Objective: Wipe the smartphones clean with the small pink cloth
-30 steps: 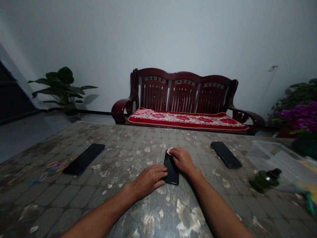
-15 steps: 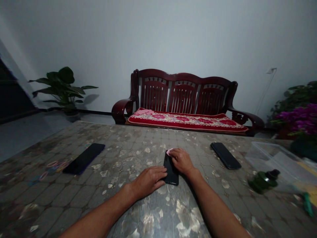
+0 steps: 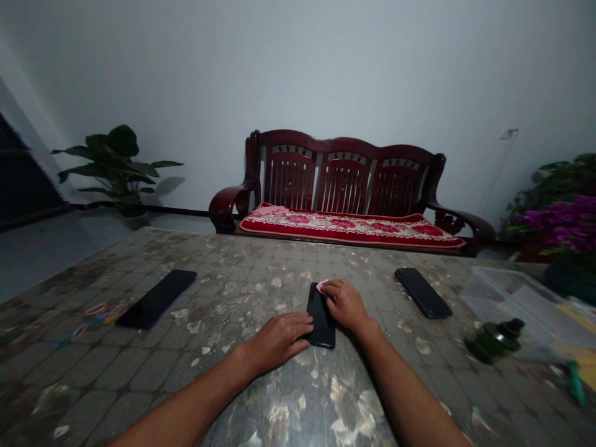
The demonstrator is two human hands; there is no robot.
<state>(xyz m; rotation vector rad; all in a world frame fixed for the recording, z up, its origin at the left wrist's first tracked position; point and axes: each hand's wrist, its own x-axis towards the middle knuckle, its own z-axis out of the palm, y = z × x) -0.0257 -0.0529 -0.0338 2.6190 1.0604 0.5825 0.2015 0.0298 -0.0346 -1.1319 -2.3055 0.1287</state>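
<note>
Steadying left hand (image 3: pixel 282 335): fingers together, thumb apart, resting over the left edge of the middle phone (image 3: pixel 322 330), seemingly to stop it sliding.
Right hand (image 3: pixel 344 303): fingertips pinched on a small pink cloth (image 3: pixel 320 286), perhaps bunched to suit the phone's far edge.
Middle phone: flat on the table (image 3: pixel 242 261), between both hands.
Pink cloth: slightly farther right than half a second ago.

Sole view: I wear the head cam, aimed fwd. & down. Foregrd.: my L hand (image 3: pixel 282 335) and R hand (image 3: pixel 346 303), near, below ctr., forearms (image 3: pixel 399 382) entering from bottom edge. Table (image 3: pixel 251 264) seen obliquely from above. Backgrd., farther off: bench (image 3: pixel 345 165), wall (image 3: pixel 298 68), approx. head-on. Wide field, plant (image 3: pixel 116 169) (L) to flowers (image 3: pixel 570 222) (R).
</note>
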